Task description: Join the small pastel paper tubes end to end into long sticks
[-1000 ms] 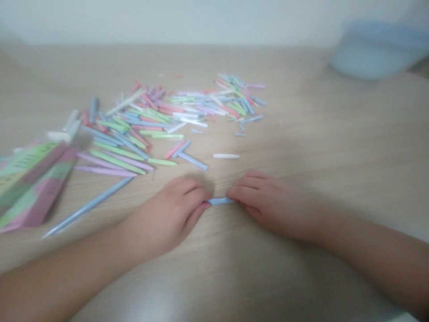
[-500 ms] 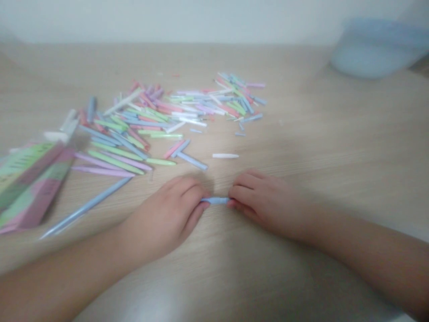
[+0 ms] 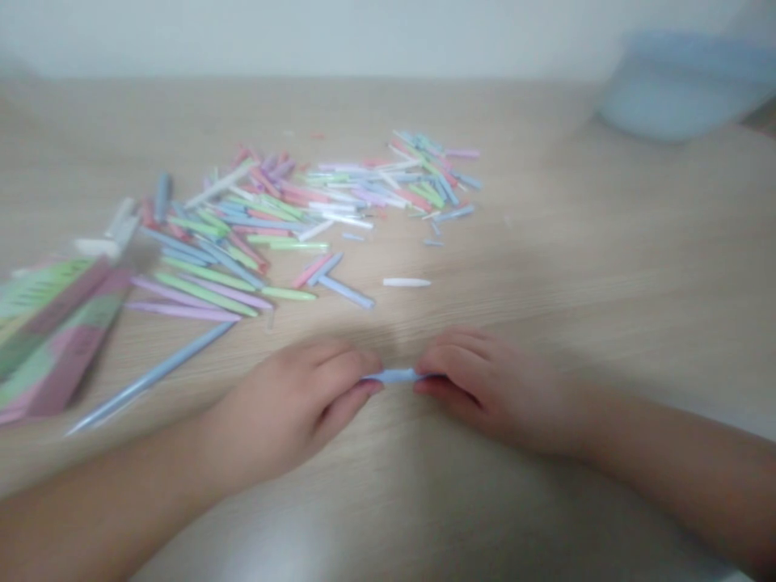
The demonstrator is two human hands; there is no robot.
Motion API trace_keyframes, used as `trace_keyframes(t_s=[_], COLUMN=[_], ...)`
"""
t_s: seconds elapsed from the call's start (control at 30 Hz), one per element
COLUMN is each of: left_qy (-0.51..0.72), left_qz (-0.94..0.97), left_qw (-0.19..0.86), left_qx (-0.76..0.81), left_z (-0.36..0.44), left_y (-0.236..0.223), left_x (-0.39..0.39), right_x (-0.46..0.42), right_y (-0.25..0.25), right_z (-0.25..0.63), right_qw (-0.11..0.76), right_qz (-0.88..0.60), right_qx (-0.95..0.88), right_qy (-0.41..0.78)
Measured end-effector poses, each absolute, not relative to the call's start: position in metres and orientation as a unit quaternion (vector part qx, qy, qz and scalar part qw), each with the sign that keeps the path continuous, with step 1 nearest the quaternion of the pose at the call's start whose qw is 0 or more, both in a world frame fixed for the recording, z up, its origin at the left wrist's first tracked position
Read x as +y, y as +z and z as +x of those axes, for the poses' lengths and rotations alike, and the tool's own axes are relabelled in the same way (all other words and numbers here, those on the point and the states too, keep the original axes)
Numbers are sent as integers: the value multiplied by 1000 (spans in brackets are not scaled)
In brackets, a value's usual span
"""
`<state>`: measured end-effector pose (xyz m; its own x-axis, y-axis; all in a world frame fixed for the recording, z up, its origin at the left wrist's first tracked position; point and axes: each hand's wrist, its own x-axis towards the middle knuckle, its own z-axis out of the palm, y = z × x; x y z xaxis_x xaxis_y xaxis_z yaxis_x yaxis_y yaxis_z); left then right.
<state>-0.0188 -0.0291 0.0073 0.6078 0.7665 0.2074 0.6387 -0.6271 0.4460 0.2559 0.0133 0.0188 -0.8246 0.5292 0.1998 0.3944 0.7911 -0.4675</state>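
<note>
Your left hand (image 3: 284, 404) and right hand (image 3: 491, 388) sit close together near the front of the wood-grain counter (image 3: 575, 283), each curled inward and pinching one end of a short blue paper strip (image 3: 397, 376). The strip lies level between them, bridging the small gap between your hands. Your left fingertips (image 3: 367, 386) close on one end and your right fingertips (image 3: 424, 386) on the other, so neither hand is open. The middle of the strip shows, while its ends disappear into your grip. The blur keeps you from seeing exactly how each finger sits on the paper.

Just beyond your hands, a pale white strip (image 3: 406, 282) and a few blue, pink and green pieces lie loose on the counter. Farther ahead spreads a scattered heap of pastel paper strips (image 3: 315, 202), pointing every which way. To the left of your left hand, a long blue strip (image 3: 151, 376) lies at a slant, close beside a flat green-and-pink packet (image 3: 54, 339) at the counter's left side. Well off to the far right, a blurred pale blue plastic tub (image 3: 672, 89) sits near the back, against a plain pale wall (image 3: 364, 32).
</note>
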Motion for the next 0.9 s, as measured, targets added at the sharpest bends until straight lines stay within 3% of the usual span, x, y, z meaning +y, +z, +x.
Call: trace_keyframes(t_s=[0.3, 0.4, 0.63, 0.9], left_qy=[189, 184, 193, 198], left_qz=[868, 858, 843, 850], left_qw=[217, 242, 259, 255], left_qx=[404, 414, 430, 417], left_z=[-15, -14, -14, -15], left_y=[10, 10, 13, 13], left_x=[-32, -32, -30, -30], right_x=[8, 10, 12, 7], right_y=[26, 26, 25, 28], right_z=[258, 259, 266, 260], right_qw=[140, 120, 169, 161], right_qz=[-344, -301, -219, -347], right_qx=[-862, -893, -950, -874], right_qy=[346, 312, 144, 301])
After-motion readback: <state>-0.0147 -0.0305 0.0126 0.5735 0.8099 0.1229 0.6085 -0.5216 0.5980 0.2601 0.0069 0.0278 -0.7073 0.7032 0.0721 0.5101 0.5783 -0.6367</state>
